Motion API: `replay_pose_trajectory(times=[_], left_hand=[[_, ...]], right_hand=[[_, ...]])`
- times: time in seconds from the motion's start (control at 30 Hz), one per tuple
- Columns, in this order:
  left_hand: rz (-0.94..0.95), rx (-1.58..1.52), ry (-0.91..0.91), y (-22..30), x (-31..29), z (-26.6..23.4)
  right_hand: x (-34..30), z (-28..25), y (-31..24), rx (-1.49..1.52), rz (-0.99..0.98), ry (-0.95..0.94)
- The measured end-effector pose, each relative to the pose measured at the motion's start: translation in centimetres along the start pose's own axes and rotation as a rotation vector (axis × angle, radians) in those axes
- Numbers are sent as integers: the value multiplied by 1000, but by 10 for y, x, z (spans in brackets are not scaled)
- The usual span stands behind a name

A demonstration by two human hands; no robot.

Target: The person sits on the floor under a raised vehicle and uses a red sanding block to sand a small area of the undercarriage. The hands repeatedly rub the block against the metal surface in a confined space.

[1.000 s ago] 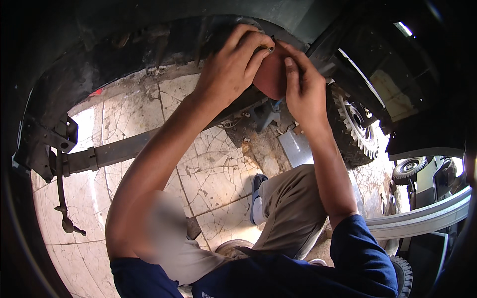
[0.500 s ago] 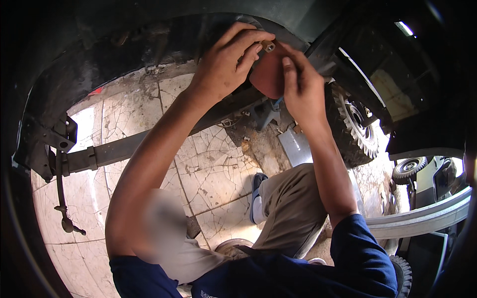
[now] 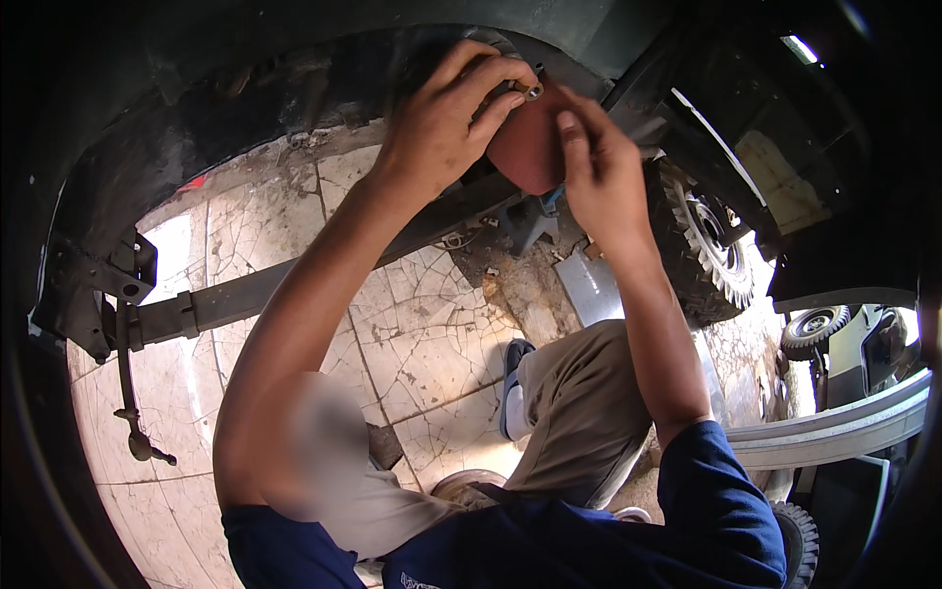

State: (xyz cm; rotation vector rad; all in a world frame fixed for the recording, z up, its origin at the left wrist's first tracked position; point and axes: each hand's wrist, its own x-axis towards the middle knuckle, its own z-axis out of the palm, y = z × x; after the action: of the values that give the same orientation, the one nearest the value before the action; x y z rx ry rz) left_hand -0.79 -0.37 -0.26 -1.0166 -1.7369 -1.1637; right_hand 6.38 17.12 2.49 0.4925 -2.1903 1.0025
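My left hand (image 3: 453, 113) pinches a small brass-coloured metal piece with a round hole (image 3: 533, 91), like a nut or fitting, between thumb and fingertips. Close beside it, my right hand (image 3: 601, 162) grips a reddish-brown sheet of sandpaper (image 3: 530, 152) by its right edge, the thumb on the near face. The sheet hangs just below and behind the metal piece. Whether the two touch, I cannot tell. Both arms are raised beneath the dark curved edge of a vehicle body (image 3: 294, 83). The tips of my right fingers are partly hidden behind the sheet.
A grey metal frame bar (image 3: 235, 296) crosses below my left forearm. A blue-grey stand (image 3: 530, 226) is under the sheet. To the right are a toothed-tread tyre (image 3: 721, 250) and a pale curved rail (image 3: 834, 432). Cracked tiles (image 3: 422, 314) cover the floor.
The metal piece has turned in my left fingers, so its hole faces differently. The sandpaper has shifted slightly left. Both hands keep their holds.
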Motion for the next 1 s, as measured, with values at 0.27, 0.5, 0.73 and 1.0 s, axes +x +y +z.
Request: replay_pose_trajectory(times=[0.27,0.5,0.73,1.0], left_hand=[[34,30,33,5,0,0],[-34,50,4,10,-3,2],[-24,58,5,7,-5,4],[79,125,-13,3,-2,-2]], right_hand=[[1,-2,-2,-110,44,-74],[0,-5,-3,-136,6,-59],[1,-5,-1,-97,-53,-5],[-1,-4,-2,-116,15,-62]])
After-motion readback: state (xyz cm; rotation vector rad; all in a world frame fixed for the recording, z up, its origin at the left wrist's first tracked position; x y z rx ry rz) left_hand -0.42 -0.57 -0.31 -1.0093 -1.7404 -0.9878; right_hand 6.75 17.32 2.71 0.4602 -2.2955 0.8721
